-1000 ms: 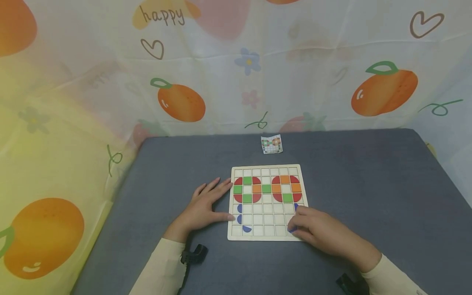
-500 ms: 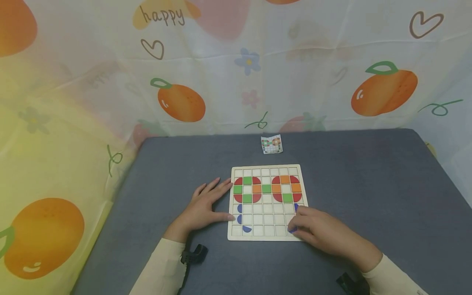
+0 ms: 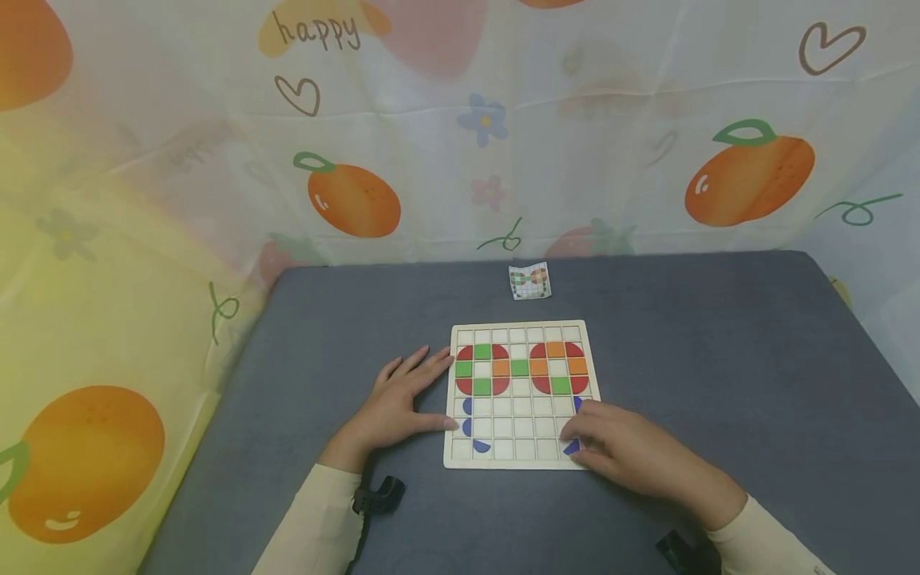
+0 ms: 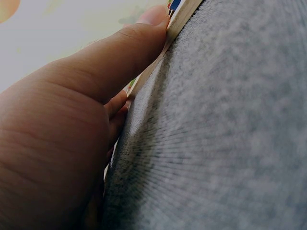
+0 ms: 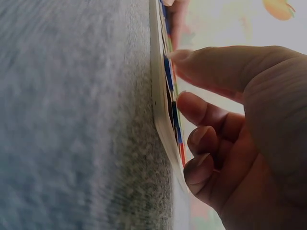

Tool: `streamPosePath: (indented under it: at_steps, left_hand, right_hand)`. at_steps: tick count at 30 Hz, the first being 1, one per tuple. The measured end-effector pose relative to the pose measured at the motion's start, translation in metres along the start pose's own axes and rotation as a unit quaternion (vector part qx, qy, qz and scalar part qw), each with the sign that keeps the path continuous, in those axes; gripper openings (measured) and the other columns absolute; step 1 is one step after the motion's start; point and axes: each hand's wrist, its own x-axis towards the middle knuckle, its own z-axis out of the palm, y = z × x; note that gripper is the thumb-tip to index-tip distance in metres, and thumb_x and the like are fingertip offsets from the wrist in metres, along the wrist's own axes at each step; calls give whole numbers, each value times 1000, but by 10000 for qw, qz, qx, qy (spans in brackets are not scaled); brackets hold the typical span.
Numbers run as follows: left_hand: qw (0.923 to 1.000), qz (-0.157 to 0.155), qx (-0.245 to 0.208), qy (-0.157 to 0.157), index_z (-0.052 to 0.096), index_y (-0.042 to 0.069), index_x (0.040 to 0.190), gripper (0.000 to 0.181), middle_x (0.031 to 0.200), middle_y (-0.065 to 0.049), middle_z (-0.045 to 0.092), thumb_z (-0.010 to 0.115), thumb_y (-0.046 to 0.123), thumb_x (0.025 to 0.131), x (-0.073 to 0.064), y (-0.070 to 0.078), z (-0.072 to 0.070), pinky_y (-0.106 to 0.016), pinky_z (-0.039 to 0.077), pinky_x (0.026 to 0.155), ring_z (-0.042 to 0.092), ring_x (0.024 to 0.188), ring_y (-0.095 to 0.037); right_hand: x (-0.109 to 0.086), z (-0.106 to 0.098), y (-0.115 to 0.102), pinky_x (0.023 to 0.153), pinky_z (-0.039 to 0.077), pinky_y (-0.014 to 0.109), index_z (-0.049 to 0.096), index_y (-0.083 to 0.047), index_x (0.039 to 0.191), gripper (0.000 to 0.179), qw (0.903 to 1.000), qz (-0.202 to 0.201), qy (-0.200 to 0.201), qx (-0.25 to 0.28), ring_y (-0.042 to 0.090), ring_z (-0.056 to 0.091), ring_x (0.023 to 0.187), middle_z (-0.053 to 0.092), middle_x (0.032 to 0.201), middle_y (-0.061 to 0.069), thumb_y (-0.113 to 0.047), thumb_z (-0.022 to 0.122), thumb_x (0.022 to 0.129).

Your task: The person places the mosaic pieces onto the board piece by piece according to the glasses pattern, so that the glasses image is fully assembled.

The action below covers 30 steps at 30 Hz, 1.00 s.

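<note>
A square pale wooden grid board (image 3: 519, 429) lies on the grey table. My left hand (image 3: 391, 409) rests at its left edge, fingers spread and the thumb on the rim; the left wrist view shows this thumb (image 4: 122, 55) against the board's side. Over the lower right corner is my right hand (image 3: 640, 451), its thumb and fingers parted around a blue half-round tile (image 3: 571, 448). In the right wrist view the thumb tip (image 5: 181, 55) is at a blue tile (image 5: 168, 74), with the other fingers loosely bent. The hand partly covers the right column.
Red, green and orange tiles (image 3: 482, 352) form two rounded rings joined by a green square (image 3: 519, 368). Several blue half-rounds (image 3: 467, 428) sit at lower left. Behind the board stands a small pattern card (image 3: 529, 281). A fruit-print curtain (image 3: 431, 144) hangs behind the table.
The right thumb and fingers have moved apart, so more of the blue tile at the lower right shows. My left hand and the board have stayed in place.
</note>
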Motion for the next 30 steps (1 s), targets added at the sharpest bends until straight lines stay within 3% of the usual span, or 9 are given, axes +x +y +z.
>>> streamPosePath:
  at_steps: [30]
  left_hand:
    - [10000,50,-27,-28,38,26,172,107,176,14,29,86,67,86,0,0,-2,-60,2,127,13,165,-21]
  right_hand:
    - [4,5,-4,73,53,32,73,-28,95,17,9985,-79,368,-392,2,53,82,55,93,-20,-15,85,97]
